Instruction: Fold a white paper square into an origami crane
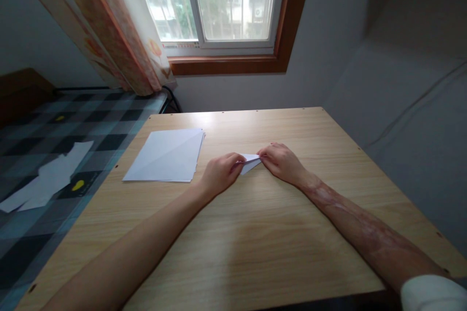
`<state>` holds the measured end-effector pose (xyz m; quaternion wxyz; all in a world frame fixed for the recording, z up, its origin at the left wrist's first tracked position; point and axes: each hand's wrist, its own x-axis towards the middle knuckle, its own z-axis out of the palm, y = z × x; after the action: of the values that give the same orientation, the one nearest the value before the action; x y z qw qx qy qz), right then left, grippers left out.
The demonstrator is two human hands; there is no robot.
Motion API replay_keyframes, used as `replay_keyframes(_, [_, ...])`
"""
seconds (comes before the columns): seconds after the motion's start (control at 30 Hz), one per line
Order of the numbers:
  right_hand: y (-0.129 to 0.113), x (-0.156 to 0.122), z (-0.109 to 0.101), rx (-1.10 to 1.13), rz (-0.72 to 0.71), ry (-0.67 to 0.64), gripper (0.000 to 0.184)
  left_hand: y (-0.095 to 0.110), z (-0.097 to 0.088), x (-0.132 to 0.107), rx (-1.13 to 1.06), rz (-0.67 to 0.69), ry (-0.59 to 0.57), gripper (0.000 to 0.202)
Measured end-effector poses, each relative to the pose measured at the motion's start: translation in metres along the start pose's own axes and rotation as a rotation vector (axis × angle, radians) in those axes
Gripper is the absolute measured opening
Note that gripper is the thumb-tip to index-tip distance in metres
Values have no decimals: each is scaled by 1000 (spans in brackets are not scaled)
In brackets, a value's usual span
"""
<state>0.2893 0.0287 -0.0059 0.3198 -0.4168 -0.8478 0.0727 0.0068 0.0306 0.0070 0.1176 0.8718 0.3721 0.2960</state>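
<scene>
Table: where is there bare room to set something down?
The widest bare patch of the table lies between the left forearm and right forearm. Another runs from the right hand to the table's right edge. It's crowded where that hand and the left hand grip folded paper, and at far left under the paper stack.

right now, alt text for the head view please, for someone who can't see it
A person's left hand and right hand pinch a small folded paper at a wood-grained table. A stack of white sheets lies to the left, with a window beyond.
</scene>
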Motion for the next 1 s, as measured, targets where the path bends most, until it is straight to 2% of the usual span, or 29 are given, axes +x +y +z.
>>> replay_keyframes(0.13, [3, -2, 3, -28, 43, 39, 17, 0, -1, 4, 84, 50, -25, 15])
replay_keyframes(0.33, [3, -1, 0, -87, 84, 42, 15, -2, -1, 6, 99, 123, -39, 18])
replay_keyframes(0.43, [-1, 1, -3, -101, 24, 21, 14, -3, 0, 5, 96, 149, -29, 18])
replay_keyframes(0.7, [-10, 4, -4, -76, -277, 38, 10, -2, 2, 6, 84, 164, -4, 12])
replay_keyframes(1.0, [-8, 3, -3, -58, -301, 14, 11, 0, 1, 7, 59, 189, -4, 13])
